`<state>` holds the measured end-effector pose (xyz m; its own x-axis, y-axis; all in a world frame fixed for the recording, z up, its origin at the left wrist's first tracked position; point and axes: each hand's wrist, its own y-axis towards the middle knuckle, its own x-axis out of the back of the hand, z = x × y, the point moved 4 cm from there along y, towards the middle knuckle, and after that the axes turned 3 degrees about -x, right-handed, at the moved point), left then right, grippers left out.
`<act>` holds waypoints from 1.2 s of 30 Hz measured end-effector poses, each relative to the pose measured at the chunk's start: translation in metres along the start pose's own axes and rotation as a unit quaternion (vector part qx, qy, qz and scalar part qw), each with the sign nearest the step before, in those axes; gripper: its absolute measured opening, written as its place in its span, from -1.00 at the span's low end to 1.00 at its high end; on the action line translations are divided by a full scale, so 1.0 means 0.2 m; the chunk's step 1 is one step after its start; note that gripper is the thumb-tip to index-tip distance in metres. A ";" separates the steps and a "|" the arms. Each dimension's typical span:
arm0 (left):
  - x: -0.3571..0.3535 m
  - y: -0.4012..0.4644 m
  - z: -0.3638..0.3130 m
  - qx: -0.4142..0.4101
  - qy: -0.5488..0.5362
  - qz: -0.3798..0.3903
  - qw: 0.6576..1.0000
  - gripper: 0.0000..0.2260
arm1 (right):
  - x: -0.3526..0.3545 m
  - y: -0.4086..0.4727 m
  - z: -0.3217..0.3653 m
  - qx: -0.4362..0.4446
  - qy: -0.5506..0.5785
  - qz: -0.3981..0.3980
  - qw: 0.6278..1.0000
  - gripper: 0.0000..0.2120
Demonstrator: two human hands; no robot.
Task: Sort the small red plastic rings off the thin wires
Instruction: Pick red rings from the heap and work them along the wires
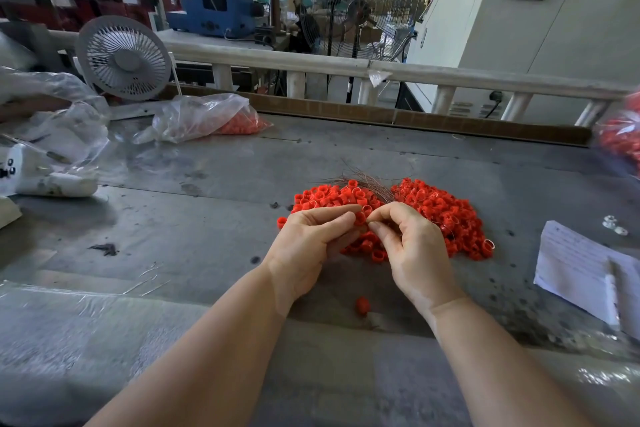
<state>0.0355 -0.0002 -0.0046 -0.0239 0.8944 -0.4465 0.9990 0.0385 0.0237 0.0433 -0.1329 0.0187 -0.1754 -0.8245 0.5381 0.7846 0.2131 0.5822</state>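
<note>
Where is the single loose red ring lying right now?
The loose ring lies alone on the grey table, near the bottom centre, between the wrists, below the pile.

Counted on desk (207, 218): 2 red ring heaps (325, 199) (446, 211), 1 wire bundle (360, 182), 1 stray ring (362, 305), 1 paper sheet (575, 263). Rings per heap: too many to be counted.
</note>
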 end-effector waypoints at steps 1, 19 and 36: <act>0.00 0.00 0.00 0.001 0.000 -0.003 1.000 -0.86 | 0.00 0.00 0.00 0.002 -0.001 0.000 1.000 -0.93; 0.02 -0.01 -0.01 0.025 -0.033 -0.026 0.999 -0.76 | 0.00 0.00 0.01 0.009 0.007 0.000 1.000 -0.92; 0.01 -0.01 0.00 0.039 -0.041 -0.025 0.998 -0.72 | 0.00 0.00 0.00 0.005 -0.018 -0.006 1.000 -0.92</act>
<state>0.0334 0.0020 -0.0047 -0.0740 0.8527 -0.5172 0.9966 0.0448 -0.0688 0.0433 -0.1336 0.0179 -0.2063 -0.8081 0.5517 0.7756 0.2087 0.5957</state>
